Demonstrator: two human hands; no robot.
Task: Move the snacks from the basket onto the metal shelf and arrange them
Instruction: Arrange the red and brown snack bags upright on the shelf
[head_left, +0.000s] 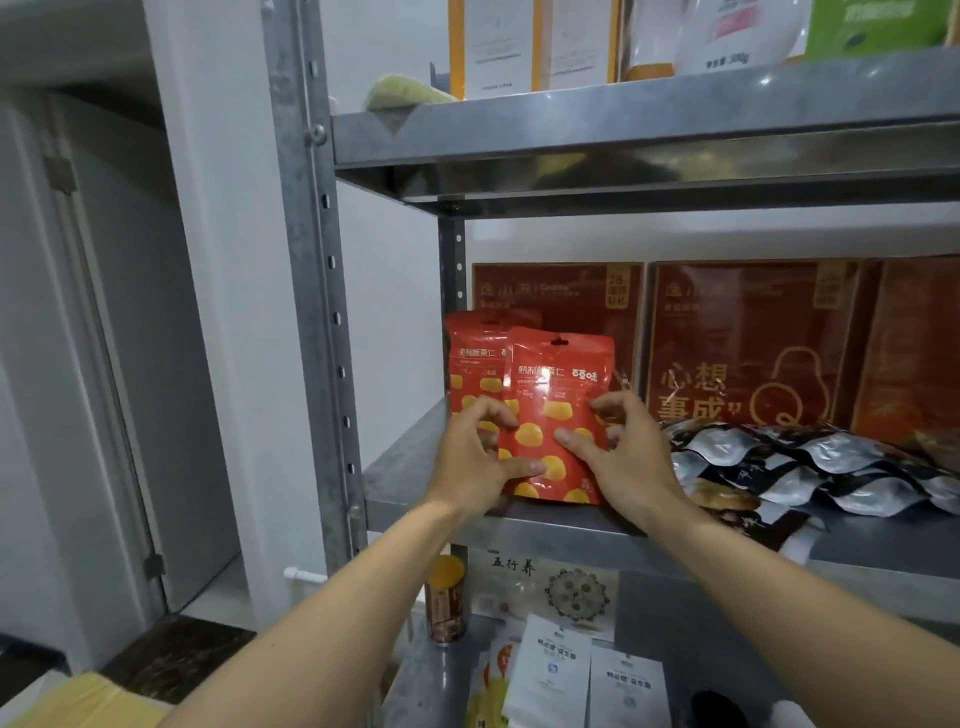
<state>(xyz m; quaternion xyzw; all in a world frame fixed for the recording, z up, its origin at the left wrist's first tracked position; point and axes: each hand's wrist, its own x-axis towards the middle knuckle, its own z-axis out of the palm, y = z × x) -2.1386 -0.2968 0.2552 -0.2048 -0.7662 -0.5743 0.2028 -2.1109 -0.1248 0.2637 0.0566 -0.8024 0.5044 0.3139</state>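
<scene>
Holding: left hand (475, 457) and right hand (623, 457), fingers curled, pinch glossy red foil snack pouch (558, 410) at its lower sides.
Pouch: upright at front of grey metal shelf (400, 480), overlapping a second red pouch (475, 364) behind.
Handling: likely light, soft, slippery; take sealed edges.

Left hand (480, 457) and right hand (621, 452) grip front red snack pouch (558, 410) upright on metal shelf (410, 467) (second red pouch (475, 364) stands just behind); silver packets (810, 467) lie right.
</scene>
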